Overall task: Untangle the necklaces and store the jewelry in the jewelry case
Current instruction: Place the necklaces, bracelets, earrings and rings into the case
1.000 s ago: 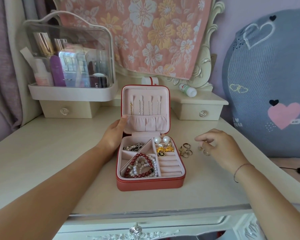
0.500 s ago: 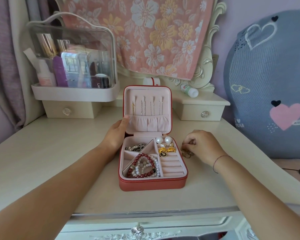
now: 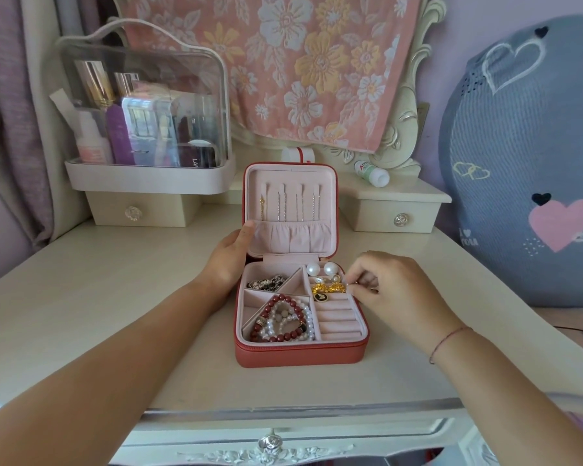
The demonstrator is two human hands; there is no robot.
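Right hand [image 3: 394, 290] pinches small rings, barely visible, just over the jewelry case [image 3: 300, 351] rim; left hand [image 3: 229, 260] grips the lid [image 3: 292, 183]. Next, likely: seat them in the ring rolls [image 3: 337, 317] below the pinch.

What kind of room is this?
Probably a bedroom, at a dressing table: there's a clear makeup box, an open jewelry case and a big heart-patterned cushion beside it.

Open jewelry case [image 3: 300, 354] mid-table [image 3: 81, 314], cosmetics organizer [image 3: 148, 176] at back-left corner, small bottle [image 3: 372, 173] on shelf [image 3: 401, 195] behind-right, bracelets [image 3: 283, 319] in front-left compartment.
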